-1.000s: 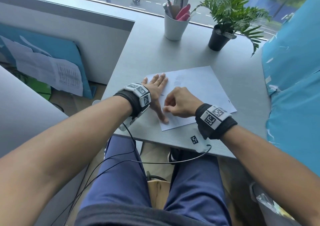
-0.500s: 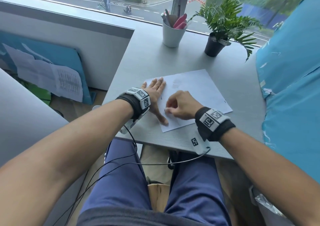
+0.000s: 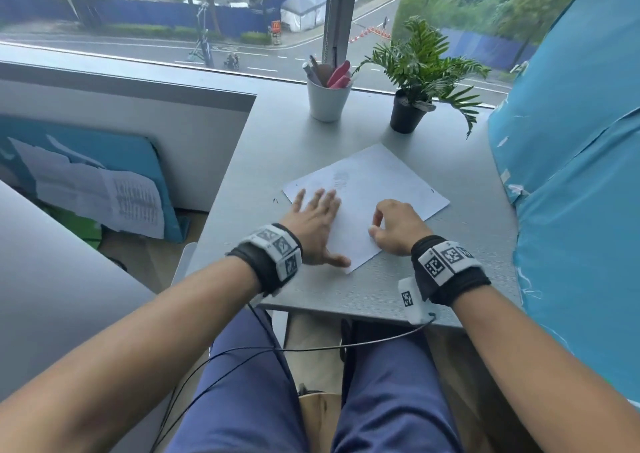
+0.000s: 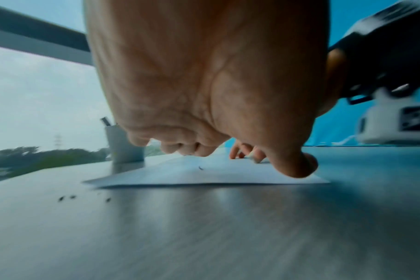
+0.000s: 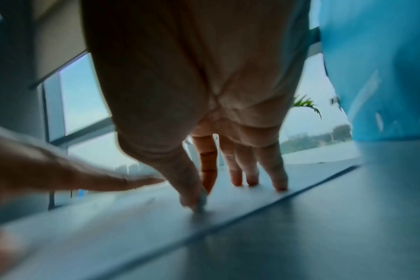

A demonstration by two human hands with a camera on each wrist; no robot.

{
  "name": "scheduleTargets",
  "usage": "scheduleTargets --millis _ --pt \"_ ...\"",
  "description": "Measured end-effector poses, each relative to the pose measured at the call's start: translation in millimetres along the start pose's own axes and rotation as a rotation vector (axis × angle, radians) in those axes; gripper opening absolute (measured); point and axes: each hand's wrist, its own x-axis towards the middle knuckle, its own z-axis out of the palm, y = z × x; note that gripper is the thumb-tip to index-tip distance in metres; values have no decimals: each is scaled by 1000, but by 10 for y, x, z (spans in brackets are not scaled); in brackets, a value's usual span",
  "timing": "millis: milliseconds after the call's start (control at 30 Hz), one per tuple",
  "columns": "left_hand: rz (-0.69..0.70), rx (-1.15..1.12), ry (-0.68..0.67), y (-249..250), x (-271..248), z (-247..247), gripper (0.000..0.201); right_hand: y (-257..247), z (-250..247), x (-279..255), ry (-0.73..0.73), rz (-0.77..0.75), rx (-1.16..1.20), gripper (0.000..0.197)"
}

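Observation:
A white sheet of paper (image 3: 381, 182) lies at an angle on the grey desk (image 3: 346, 293). My left hand (image 3: 317, 224) rests flat on the sheet's left part, fingers straight and spread, thumb near the sheet's near corner. The left wrist view shows that palm (image 4: 204, 85) from below, just above the paper (image 4: 204, 176). My right hand (image 3: 374, 227) sits on the sheet's near-right part. In the right wrist view its thumb and forefinger pinch a small grey object (image 5: 200, 203) against the paper (image 5: 240, 199); it is too blurred to name. The other fingertips (image 5: 279, 181) touch the sheet.
A white cup of pens (image 3: 327, 99) and a potted plant (image 3: 407, 113) stand at the desk's far edge by the window. A blue panel (image 3: 571, 175) borders the desk's right side. Tiny dark specks (image 3: 276, 200) lie left of the sheet. A grey partition (image 3: 138, 133) stands at left.
The head view has tilted up toward the window. Both hands stay on the sheet; the left fingers have spread a little wider, and the right hand keeps its pinch.

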Motion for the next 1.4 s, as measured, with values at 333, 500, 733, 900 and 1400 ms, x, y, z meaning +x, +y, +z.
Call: scheduleTargets --millis 333,500,733,900,1400 --pt "168 -45 -135 -190 -151 173 98 215 -94 -87 -88 -245 -83 6" --pt "-177 34 -75 -419 -99 39 107 248 -110 -97 -100 -260 -111 5" --pt "318 -16 -148 113 -47 162 92 329 -144 -58 -126 -270 -132 9" --pt "45 -74 -139 -455 23 64 96 393 -174 -53 -149 -267 -117 8" --pt "312 -40 25 373 -70 27 86 50 66 181 21 305 7 51"
